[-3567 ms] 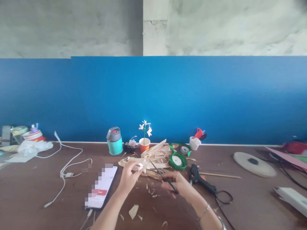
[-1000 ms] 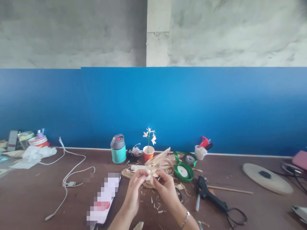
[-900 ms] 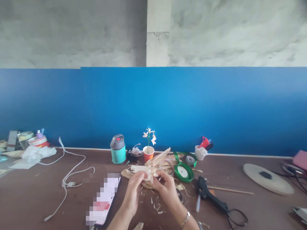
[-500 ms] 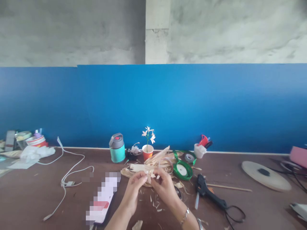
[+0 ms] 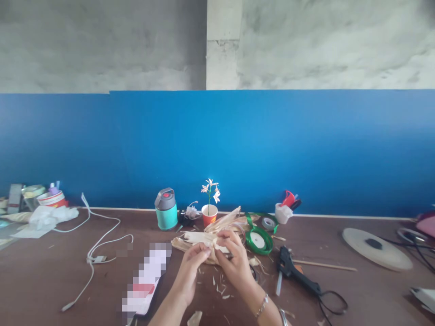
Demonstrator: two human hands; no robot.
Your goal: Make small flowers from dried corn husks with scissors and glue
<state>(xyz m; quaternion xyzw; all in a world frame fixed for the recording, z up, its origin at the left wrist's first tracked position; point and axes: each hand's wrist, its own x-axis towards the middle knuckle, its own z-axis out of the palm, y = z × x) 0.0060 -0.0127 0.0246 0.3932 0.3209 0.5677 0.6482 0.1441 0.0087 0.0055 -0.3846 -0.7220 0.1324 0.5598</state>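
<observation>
My left hand [image 5: 193, 267] pinches a small pale husk flower [image 5: 212, 248] between thumb and fingertips. From the other side, my right hand [image 5: 233, 258] closes its fingers on the same flower, hiding much of it. Right behind my hands lies a pile of dried corn husks [image 5: 224, 222]. A red and white paper cup [image 5: 210, 216] stands behind the husks, holding a green stem with pale flowers [image 5: 211, 184]. Green ribbon on a spool [image 5: 258, 241] lies right of the husks.
A black glue gun [image 5: 299, 274] lies to the right, near a thin stick [image 5: 326, 265] and a round disc [image 5: 377, 250]. At left are a teal flask [image 5: 166, 210], a phone [image 5: 146, 283] and white cables [image 5: 91, 253]. Husk scraps [image 5: 219, 287] lie in front.
My right hand's fingers have shifted up and over the small flower, covering more of it. My left hand has barely moved.
</observation>
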